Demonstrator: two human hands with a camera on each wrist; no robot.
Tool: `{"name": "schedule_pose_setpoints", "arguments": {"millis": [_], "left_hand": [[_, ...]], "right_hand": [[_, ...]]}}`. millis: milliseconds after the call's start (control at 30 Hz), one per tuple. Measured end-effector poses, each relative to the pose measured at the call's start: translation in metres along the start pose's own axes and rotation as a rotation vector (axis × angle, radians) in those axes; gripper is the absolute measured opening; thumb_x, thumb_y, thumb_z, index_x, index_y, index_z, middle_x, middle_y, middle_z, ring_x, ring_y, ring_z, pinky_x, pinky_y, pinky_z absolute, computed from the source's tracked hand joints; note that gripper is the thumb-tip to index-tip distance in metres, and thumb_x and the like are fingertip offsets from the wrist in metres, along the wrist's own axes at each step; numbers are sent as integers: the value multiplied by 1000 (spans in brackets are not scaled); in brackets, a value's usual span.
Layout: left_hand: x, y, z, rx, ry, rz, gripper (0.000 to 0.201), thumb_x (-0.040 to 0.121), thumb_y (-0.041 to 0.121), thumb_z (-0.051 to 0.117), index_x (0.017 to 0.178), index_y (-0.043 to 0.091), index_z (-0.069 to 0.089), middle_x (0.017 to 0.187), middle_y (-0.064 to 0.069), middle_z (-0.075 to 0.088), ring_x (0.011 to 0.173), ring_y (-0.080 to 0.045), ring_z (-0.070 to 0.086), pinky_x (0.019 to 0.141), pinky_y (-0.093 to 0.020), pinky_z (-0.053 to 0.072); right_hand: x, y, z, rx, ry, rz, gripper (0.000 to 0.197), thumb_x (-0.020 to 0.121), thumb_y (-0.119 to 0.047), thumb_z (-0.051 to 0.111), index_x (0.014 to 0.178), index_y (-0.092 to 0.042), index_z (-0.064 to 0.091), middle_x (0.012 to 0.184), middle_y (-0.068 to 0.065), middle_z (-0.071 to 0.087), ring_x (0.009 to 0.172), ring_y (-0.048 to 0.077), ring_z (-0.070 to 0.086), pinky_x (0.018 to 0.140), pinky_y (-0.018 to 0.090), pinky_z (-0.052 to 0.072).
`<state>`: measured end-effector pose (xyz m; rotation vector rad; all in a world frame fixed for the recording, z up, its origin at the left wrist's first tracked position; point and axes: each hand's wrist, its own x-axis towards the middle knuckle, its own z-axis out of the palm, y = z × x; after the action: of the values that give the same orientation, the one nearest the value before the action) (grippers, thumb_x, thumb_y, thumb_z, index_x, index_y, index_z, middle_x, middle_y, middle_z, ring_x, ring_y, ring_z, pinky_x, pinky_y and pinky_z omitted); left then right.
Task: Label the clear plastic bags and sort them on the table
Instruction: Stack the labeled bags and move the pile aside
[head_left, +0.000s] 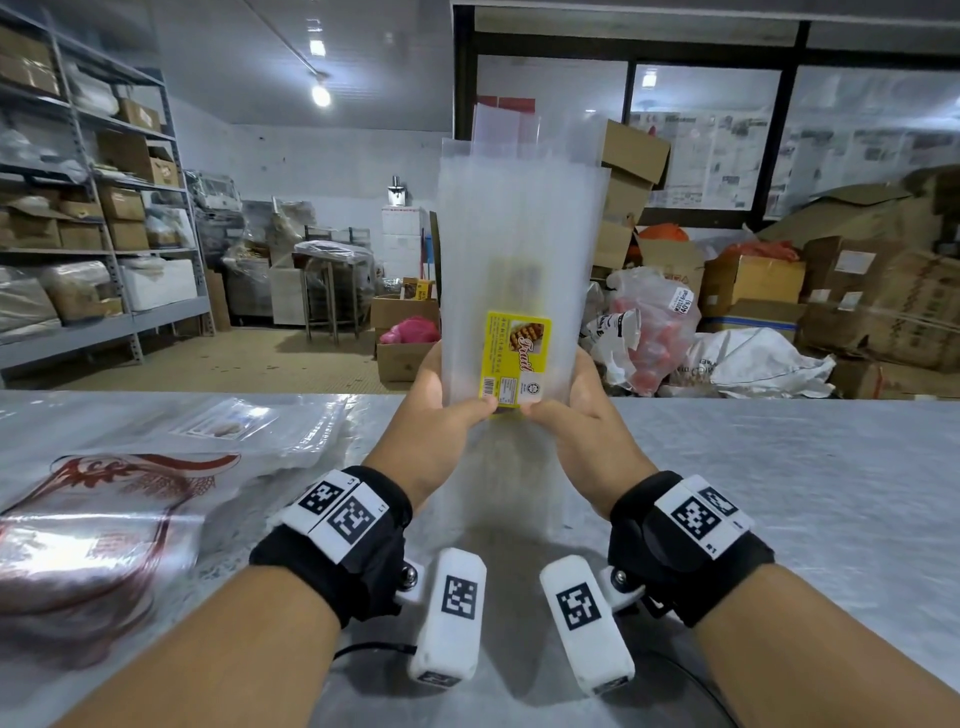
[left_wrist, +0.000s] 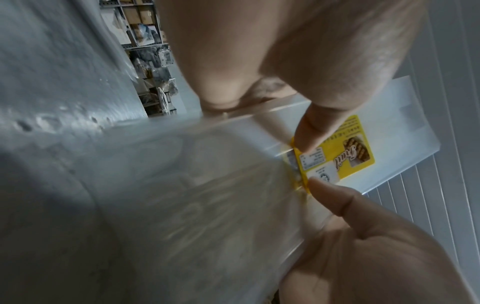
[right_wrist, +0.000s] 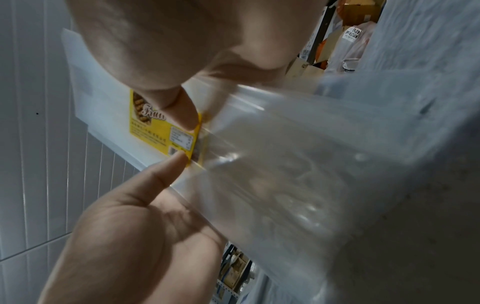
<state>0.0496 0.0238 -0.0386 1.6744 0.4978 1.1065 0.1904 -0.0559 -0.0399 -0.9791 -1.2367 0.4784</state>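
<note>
A: Grey table in a storeroom. Nearest stuff first?

B: Both forearms come in from the bottom edge, black wrist straps with white marker blocks. Left hand and right hand are raised above the table, both gripping the lower end of a stack of clear plastic bags held upright.

A: Grip detail?

B: Thumbs in front, fingers behind the plastic. Left thumb tip sits at the bottom left corner of a yellow label on the front bag, right thumb tip at the bottom right corner. Wrist views confirm: both thumbs press the label's lower edge.

A: Label straight?

B: Upright, roughly centred near the bag bottom, with a food photo, cursive word and barcode. The small print is unreadable.

A: Anything else on the table?

B: On the left, a glossy bag with red print, and behind it a pile of clear bags with a pale label on top. Well apart from the hands.

A: Far side?

B: Metal shelving with cartons left, cardboard boxes and sacks right, papered windows behind.
</note>
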Motion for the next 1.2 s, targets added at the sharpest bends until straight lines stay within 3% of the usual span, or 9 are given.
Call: {"name": "schedule_pose_setpoints", "arguments": {"millis": [133, 233, 400, 567, 700, 767, 900, 1133, 1200], "left_hand": [[0, -1, 0, -13, 0, 10, 54, 95, 3, 62, 143, 22, 44, 121, 4, 71, 113, -8, 67, 100, -31, 49], [1, -3, -2, -14, 33, 53, 55, 83, 17, 67, 132, 31, 45, 125, 4, 67, 117, -9, 65, 104, -37, 50], [3, -5, -7, 6, 85, 117, 47, 87, 10, 66, 118, 40, 47, 119, 6, 69, 114, -11, 67, 105, -47, 51], [0, -2, -3, -39, 67, 107, 59, 90, 0, 61, 137, 29, 41, 120, 8, 69, 113, -9, 67, 106, -44, 50], [-2, 2, 1, -122, 29, 49, 68, 77, 11, 59, 138, 31, 38, 122, 5, 67, 109, -6, 67, 103, -36, 50], [-1, 2, 0, -152, 30, 15, 69, 75, 12, 59, 138, 32, 39, 125, 2, 67, 111, -9, 67, 103, -36, 51], [1, 2, 0, -176, 16, -25, 66, 76, 12, 59, 139, 26, 45, 125, -4, 69, 116, -19, 67, 107, -46, 49], [-2, 5, 2, -160, 1, -26, 51, 76, 16, 59, 122, 34, 49, 122, -1, 69, 116, -15, 66, 106, -39, 50], [-1, 6, 2, -137, -13, -26, 56, 76, 17, 60, 129, 32, 48, 122, 0, 69, 115, -14, 66, 104, -36, 50]], "right_hand": [[4, 3, -2, -58, -19, 7, 70, 74, 0, 50, 141, -18, 35, 135, 12, 58, 125, 24, 58, 106, 41, 49], [7, 4, -4, -121, -11, -14, 71, 77, 4, 51, 143, -13, 31, 140, 14, 52, 131, 24, 53, 112, 52, 42], [5, 0, -2, -186, 10, -35, 75, 82, -4, 59, 149, -9, 25, 144, 6, 49, 134, 16, 50, 115, 47, 40], [7, 0, -1, -138, 3, -9, 80, 78, 3, 56, 150, -9, 23, 146, 15, 46, 137, 27, 49, 115, 53, 38], [6, -2, -1, -83, -39, 42, 72, 76, 8, 49, 142, -16, 31, 144, 23, 48, 134, 33, 51, 113, 48, 41], [7, -1, -2, -97, -40, 66, 73, 76, 7, 49, 144, -11, 30, 144, 23, 48, 134, 34, 50, 113, 46, 42], [9, 2, -3, -130, -44, 103, 76, 76, 2, 51, 149, -4, 29, 143, 20, 51, 134, 29, 52, 114, 50, 39], [5, 3, -4, -136, -35, 72, 74, 77, -1, 51, 146, -5, 28, 144, 16, 50, 133, 22, 52, 113, 41, 42], [4, 2, -3, -124, -34, 61, 75, 77, -1, 51, 148, -9, 27, 143, 13, 52, 133, 21, 53, 113, 43, 42]]}}
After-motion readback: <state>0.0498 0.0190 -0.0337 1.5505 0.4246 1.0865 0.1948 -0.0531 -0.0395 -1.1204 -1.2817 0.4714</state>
